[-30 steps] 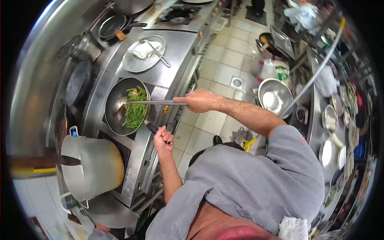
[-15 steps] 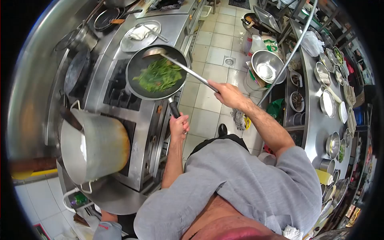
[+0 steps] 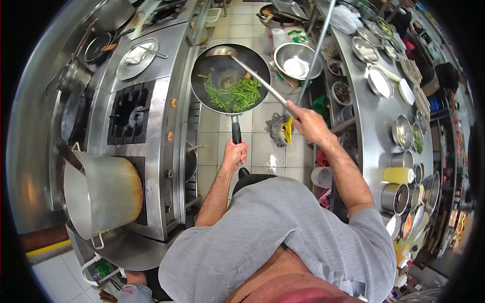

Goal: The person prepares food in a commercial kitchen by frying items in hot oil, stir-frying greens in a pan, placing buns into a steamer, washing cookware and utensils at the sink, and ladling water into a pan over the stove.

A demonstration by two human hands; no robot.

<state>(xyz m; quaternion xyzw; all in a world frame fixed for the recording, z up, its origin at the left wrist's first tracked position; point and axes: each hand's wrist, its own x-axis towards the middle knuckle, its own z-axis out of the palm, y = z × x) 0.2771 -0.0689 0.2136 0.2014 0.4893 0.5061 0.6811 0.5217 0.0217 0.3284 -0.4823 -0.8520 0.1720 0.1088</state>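
Observation:
Closed round the black handle of a dark pan (image 3: 204, 68), my left hand (image 3: 235, 153) holds it up over the floor between stove and counter. Cut green vegetables (image 3: 235, 95) lie in the lower part of the pan, the side nearer me. My right hand (image 3: 309, 123) grips the long metal shaft of a ladle (image 3: 222, 51), whose bowl rests inside the pan at its far rim. The burner (image 3: 135, 117) to the left of the pan has nothing on it.
A large pot (image 3: 108, 187) stands on the stove at left, with a plate (image 3: 137, 59) farther back. At right, a metal counter (image 3: 366, 136) holds several bowls. A steel bowl (image 3: 298, 61) sits beyond the pan. Another person's sleeve (image 3: 135, 293) shows at lower left.
The pan has been lifted off the burner and carried right, away from the stove, with the vegetables in it. The ladle has moved along with it, and the view has turned toward the counter.

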